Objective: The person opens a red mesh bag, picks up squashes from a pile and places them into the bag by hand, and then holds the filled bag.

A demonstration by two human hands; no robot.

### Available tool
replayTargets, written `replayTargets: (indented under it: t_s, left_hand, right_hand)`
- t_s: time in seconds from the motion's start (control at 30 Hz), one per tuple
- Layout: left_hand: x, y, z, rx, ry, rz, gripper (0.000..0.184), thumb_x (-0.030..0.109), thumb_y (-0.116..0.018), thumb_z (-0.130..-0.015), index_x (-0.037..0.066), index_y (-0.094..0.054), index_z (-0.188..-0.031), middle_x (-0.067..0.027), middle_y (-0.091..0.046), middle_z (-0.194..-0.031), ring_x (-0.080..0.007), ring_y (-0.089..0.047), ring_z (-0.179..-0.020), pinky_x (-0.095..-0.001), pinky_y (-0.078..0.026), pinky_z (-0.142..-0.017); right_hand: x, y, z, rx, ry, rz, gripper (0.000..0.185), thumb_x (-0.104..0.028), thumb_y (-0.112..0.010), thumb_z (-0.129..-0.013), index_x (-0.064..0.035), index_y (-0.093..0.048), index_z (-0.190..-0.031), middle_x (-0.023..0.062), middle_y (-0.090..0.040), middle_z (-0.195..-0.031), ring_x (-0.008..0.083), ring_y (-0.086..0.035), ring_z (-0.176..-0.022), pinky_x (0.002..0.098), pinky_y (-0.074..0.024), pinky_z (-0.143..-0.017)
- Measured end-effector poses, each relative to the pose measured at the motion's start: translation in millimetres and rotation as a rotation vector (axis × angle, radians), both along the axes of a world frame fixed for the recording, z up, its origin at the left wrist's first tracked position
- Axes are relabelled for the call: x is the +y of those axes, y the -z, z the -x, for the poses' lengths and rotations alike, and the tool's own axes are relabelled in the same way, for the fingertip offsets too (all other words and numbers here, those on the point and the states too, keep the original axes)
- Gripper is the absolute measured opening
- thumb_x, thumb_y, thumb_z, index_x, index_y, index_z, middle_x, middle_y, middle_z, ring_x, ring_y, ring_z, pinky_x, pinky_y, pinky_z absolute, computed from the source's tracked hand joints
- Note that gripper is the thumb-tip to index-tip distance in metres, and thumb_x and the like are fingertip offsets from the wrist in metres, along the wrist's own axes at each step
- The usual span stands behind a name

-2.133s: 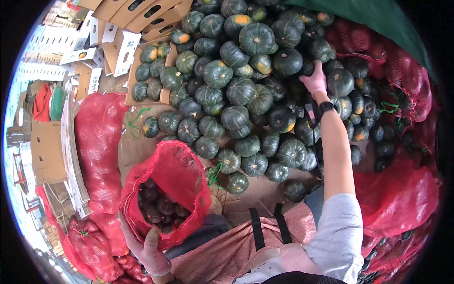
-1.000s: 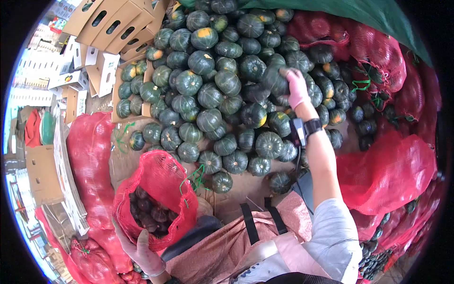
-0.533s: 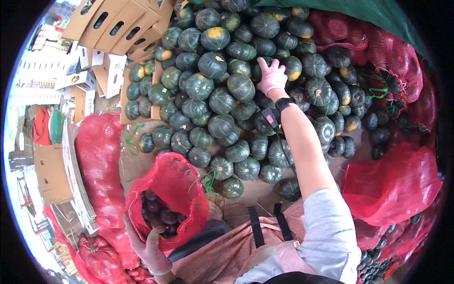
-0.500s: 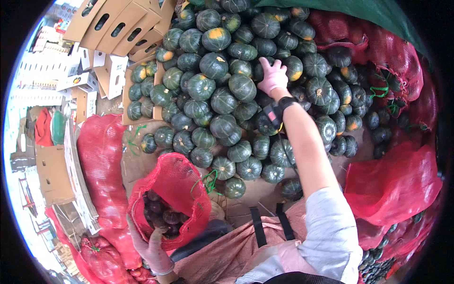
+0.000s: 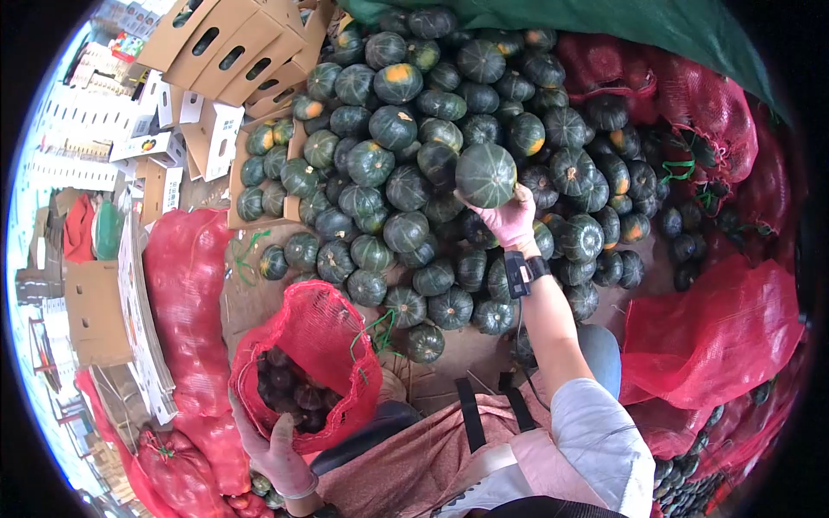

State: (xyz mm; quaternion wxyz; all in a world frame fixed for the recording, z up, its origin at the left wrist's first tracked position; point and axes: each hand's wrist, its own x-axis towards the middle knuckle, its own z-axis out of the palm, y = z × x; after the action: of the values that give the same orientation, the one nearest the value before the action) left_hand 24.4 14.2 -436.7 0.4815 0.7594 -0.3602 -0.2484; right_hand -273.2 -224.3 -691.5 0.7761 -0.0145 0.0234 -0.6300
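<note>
My right hand (image 5: 509, 216), in a pink glove, grips a round green striped pumpkin (image 5: 485, 175) from below, above the big heap of dark green pumpkins (image 5: 406, 187). A dark device is strapped at that wrist. At the lower left, my left hand (image 5: 281, 457), also gloved, holds the near rim of an open red mesh bag (image 5: 367, 380), its thumb over the edge. Several dark round pumpkins (image 5: 298, 393) lie inside the bag. Green string hangs by the bag's right rim.
An open carton (image 5: 298, 173) with small pumpkins stands left of the heap, below more cardboard boxes (image 5: 242, 52). Filled red mesh sacks (image 5: 186, 302) lie on the left and upper right (image 5: 708, 112). Loose red netting (image 5: 708, 337) is at the right; a green sheet (image 5: 656, 34) hangs above.
My right hand has risen from among the pumpkins with one now in its grip, and has turned palm up. My left hand stays on the bag rim.
</note>
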Motion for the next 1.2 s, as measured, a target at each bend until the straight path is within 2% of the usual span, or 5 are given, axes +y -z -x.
replayTargets:
  t_s: [0.27,0.47,0.8,1.03,1.2]
  left_hand:
    - [-1.1,1.1,4.0,0.001,0.005,0.001,0.075,-0.001,-0.054,-0.065,-0.006,-0.031,-0.136,-0.0154,-0.042,-0.132,-0.0238,-0.042,-0.120,-0.0331,-0.031,-0.103]
    - [-11.2,5.9,5.2,0.027,-0.014,-0.050,0.076,-0.003,-0.056,-0.064,-0.005,-0.031,-0.136,-0.0144,-0.043,-0.131,-0.0233,-0.044,-0.118,-0.0326,-0.032,-0.102]
    - [-20.7,10.1,-3.3,0.028,0.045,-0.098,0.079,0.000,-0.057,-0.064,-0.003,-0.029,-0.138,-0.0156,-0.042,-0.132,-0.0252,-0.042,-0.121,-0.0349,-0.031,-0.104]
    - [-23.0,6.1,-2.5,-0.002,0.052,-0.079,0.078,0.004,-0.058,-0.063,-0.005,-0.032,-0.136,-0.0150,-0.042,-0.132,-0.0242,-0.042,-0.120,-0.0349,-0.029,-0.105]
    - [-19.7,8.8,-1.3,-0.017,0.084,-0.069,0.079,0.004,-0.058,-0.062,-0.005,-0.031,-0.136,-0.0157,-0.042,-0.132,-0.0248,-0.042,-0.120,-0.0346,-0.028,-0.105]
  right_hand:
    - [-20.5,-13.9,5.0,0.762,0.236,-0.196,0.049,-0.035,-0.051,-0.090,-0.0154,-0.038,-0.133,0.0072,-0.042,-0.131,0.0301,-0.043,-0.119,0.0548,-0.0439,-0.089]
    - [-112.9,-7.1,64.3,2.768,0.194,-0.619,0.066,-0.048,-0.069,-0.068,-0.0061,-0.047,-0.113,0.0145,-0.049,-0.114,0.0338,-0.047,-0.107,0.0433,-0.0456,-0.085]
    - [-104.2,28.3,69.9,2.688,0.363,-0.139,0.074,-0.013,-0.077,-0.057,-0.0132,-0.039,-0.121,0.0189,-0.052,-0.108,0.0380,-0.051,-0.101,0.0431,-0.0476,-0.083]
    - [-60.8,29.6,54.1,0.919,0.602,-0.408,0.068,-0.017,-0.078,-0.061,-0.0059,-0.045,-0.120,0.0113,-0.055,-0.109,0.0256,-0.054,-0.102,0.0378,-0.0443,-0.088]
    - [-78.7,-18.3,40.0,2.433,0.869,0.012,0.053,-0.019,-0.067,-0.065,-0.0064,-0.054,-0.115,0.0143,-0.054,-0.113,0.0335,-0.046,-0.108,0.0419,-0.0377,-0.095]
